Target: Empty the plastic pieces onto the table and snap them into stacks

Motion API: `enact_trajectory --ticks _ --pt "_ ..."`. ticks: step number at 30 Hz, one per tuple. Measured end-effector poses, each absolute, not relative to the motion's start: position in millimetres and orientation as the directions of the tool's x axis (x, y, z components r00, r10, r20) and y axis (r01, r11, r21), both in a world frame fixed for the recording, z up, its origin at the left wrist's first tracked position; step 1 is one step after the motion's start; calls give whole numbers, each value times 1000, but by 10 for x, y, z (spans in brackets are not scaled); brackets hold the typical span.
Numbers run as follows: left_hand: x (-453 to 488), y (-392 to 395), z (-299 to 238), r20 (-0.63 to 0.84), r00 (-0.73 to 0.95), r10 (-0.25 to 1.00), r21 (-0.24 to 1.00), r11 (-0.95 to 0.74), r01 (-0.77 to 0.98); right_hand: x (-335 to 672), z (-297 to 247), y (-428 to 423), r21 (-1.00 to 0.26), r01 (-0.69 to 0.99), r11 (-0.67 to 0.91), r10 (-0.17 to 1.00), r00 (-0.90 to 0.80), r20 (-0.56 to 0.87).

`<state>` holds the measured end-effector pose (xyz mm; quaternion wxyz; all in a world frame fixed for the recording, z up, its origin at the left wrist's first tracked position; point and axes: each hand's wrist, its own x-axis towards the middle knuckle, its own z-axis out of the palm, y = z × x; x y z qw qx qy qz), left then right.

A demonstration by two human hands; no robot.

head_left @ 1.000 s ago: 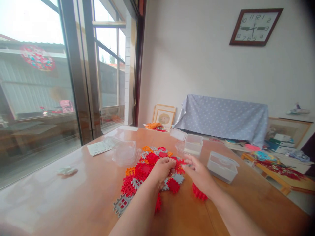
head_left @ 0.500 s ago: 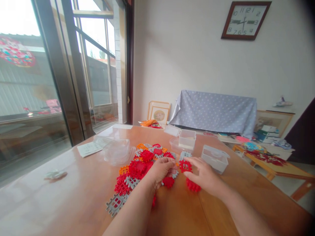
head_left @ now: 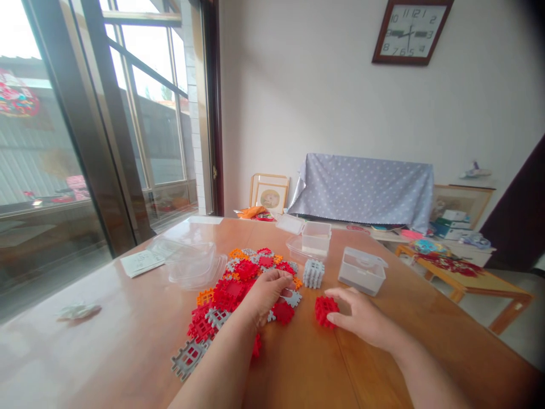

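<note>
A heap of notched square plastic building tiles [head_left: 230,294] in red, grey and orange lies at the table's middle. Over its right side is my left hand [head_left: 270,292], fingers curled together; what they hold, if anything, is hidden. A grey tile [head_left: 291,297] shows just beside its fingertips. To the right, my right hand [head_left: 355,312] has thumb and fingers around the right side of a small stack of red building tiles [head_left: 326,312] on the table. Behind that stands a neat stack of grey building tiles [head_left: 314,274], touched by neither hand.
Clear plastic boxes stand at the back: one at the right [head_left: 363,271], another [head_left: 316,238] behind the grey stack. Clear plastic containers [head_left: 198,267] and white paper cards [head_left: 142,263] lie left of the heap. A small crumpled item [head_left: 79,311] sits far left.
My right hand has lowered a red tile onto the red stack, uncovering the grey stack behind. My left hand stays over the heap. The view has shifted slightly right.
</note>
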<state>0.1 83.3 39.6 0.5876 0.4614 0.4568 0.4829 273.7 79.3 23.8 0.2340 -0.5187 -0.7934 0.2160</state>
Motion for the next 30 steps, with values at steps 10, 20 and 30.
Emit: enact_trajectory --ticks 10,20,30 --pt "-121 897 407 -105 12 994 965 105 -240 2709 347 790 -607 688 397 918 -301 260" --pt "-342 998 448 -106 -327 939 896 -52 -441 2049 653 932 -436 788 435 900 -371 227" --pt "-421 1052 413 -160 -369 915 879 -38 -475 1067 548 1459 -123 957 263 964 -256 70"
